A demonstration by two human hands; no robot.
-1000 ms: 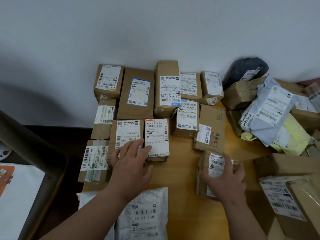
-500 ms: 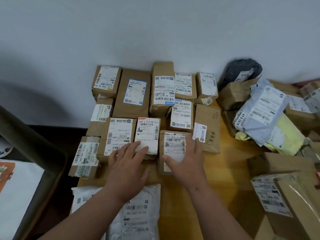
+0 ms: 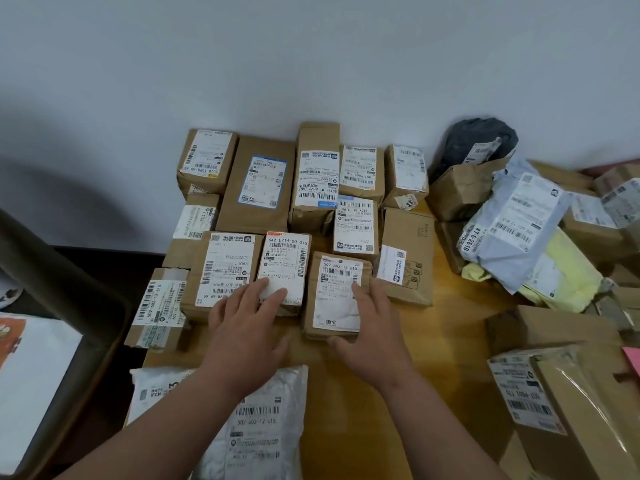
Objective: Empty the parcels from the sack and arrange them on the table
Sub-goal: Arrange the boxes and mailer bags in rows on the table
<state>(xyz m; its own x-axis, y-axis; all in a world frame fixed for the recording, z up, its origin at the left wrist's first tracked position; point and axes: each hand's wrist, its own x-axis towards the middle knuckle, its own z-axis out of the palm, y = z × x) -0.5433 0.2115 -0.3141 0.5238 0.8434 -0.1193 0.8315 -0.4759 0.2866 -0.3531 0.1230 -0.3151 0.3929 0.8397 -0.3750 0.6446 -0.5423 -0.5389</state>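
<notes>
This looks like a small parcel sorting room. Many brown boxes (image 3: 263, 185) with labels sit in rows on a wooden bench (image 3: 450, 327) against a plain white wall (image 3: 311, 57).

Both your forearms reach forward from the bottom edge, bare, converging slightly. Your left hand (image 3: 247, 327) lies palm down with its 4 fingers straight and spread flat. Your right hand (image 3: 369, 329) is palm down too, fingers extended forward, thumb splayed leftward.
</notes>
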